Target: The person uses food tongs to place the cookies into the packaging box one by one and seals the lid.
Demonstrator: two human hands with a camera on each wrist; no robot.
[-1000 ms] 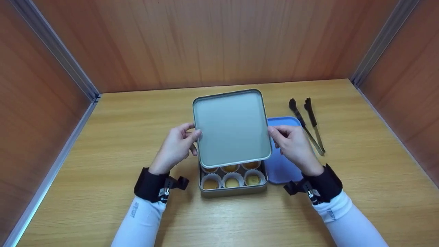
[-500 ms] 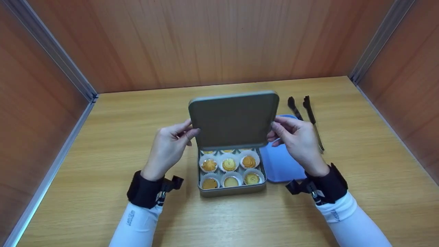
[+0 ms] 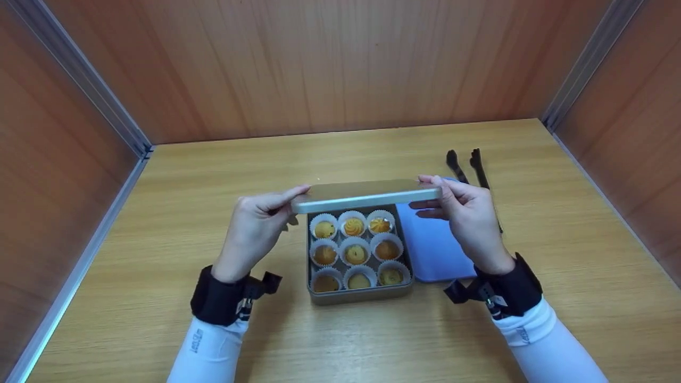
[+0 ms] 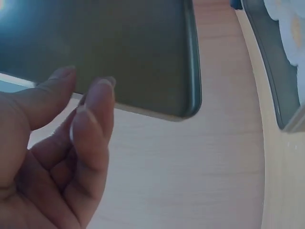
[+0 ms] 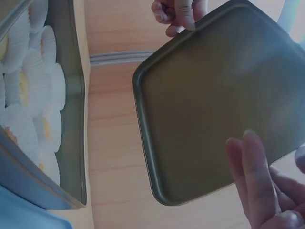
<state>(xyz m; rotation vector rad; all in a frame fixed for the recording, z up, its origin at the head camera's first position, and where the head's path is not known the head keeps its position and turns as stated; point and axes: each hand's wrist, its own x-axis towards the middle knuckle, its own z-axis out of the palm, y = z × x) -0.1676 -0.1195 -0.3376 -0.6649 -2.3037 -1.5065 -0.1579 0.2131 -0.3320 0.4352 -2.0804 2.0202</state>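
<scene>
Both hands hold a flat metal tin lid [image 3: 367, 194] above the far edge of an open tin [image 3: 362, 298]. In the head view it lies nearly edge-on, its pale rim facing me; the wrist views show its dark, lipped underside. My left hand [image 3: 255, 231] pinches the left edge between thumb and fingers. My right hand [image 3: 471, 218] grips the right edge, with some fingers [image 5: 257, 171] stretched under it. Rows of small cookies [image 3: 355, 254] in white paper cups fill the tin.
Right beside the tin lies a blue tray [image 3: 439, 252], partly behind the right hand. Tongs with dark tips [image 3: 480, 170] lie beyond it, partly hidden by that hand. Wood panels [image 3: 346, 69] close in the table at the back and sides.
The lid has tipped from facing me with its broad side to nearly edge-on, uncovering the far cookies. Both hands still hold its sides and have moved slightly apart. Tin and tray stay put.
</scene>
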